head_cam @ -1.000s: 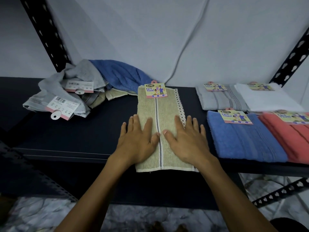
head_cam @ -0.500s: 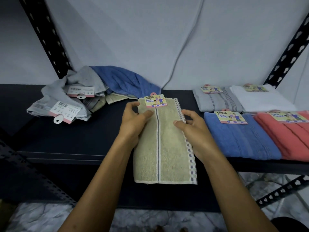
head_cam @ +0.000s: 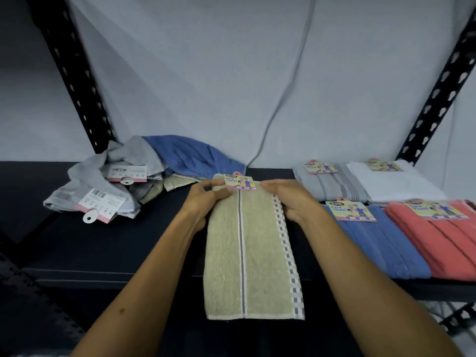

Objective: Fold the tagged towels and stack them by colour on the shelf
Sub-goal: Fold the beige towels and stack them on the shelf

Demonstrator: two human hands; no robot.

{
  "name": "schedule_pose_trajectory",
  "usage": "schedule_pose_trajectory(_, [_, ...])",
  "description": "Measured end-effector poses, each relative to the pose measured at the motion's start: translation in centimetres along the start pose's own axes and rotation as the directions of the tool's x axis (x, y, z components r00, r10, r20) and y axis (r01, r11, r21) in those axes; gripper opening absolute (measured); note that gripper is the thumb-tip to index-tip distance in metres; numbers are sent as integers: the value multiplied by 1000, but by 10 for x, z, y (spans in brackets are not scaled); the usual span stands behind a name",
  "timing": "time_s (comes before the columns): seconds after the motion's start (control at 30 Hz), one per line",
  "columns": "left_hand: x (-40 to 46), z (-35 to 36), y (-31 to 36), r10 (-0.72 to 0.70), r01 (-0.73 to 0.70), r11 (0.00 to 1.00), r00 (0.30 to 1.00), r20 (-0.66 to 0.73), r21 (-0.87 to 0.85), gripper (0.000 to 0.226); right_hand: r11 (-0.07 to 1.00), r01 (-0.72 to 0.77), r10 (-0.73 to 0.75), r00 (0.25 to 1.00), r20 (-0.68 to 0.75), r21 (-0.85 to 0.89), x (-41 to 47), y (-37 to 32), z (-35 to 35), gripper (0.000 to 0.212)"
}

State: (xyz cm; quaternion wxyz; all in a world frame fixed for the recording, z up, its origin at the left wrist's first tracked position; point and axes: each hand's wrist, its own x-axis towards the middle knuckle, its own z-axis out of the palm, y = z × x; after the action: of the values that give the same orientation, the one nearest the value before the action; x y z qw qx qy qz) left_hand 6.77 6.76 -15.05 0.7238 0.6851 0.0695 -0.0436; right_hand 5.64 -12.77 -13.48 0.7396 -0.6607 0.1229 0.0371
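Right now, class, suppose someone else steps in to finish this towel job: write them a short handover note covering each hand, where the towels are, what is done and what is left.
Left hand and right hand: each pinches a far corner of the beige towel, beside its tag.
The beige towel lies folded lengthwise in a long strip, its near end hanging over the shelf edge.
Done: folded grey towel, white towel, blue towel and coral towel lie at the right.
Left: finish folding the beige towel and place it, then fold the unfolded pile at the left, which shows grey, blue and beige.
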Motion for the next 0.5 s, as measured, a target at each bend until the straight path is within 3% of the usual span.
schedule_pose_trajectory(0.17, [17,2,-4,47,-47,999,997,-62,-1,16,998,53,-48,992,-115,42,9,-6,5,25])
schedule_pose_trajectory(0.27, [23,1,-6,47,-46,998,998,-34,42,19,997,66,-61,988,-143,28,13,-4,4,32])
schedule_pose_trajectory(0.4, [33,0,-5,30,-30,1000,1000,-9,1,21,998,-3,4,1000,-25,58,22,-7,1,44])
schedule_pose_trajectory(0.5, [41,3,-4,16,-17,1000,997,-70,-8,18,998,-56,56,998,-9,20,33,-10,2,39])
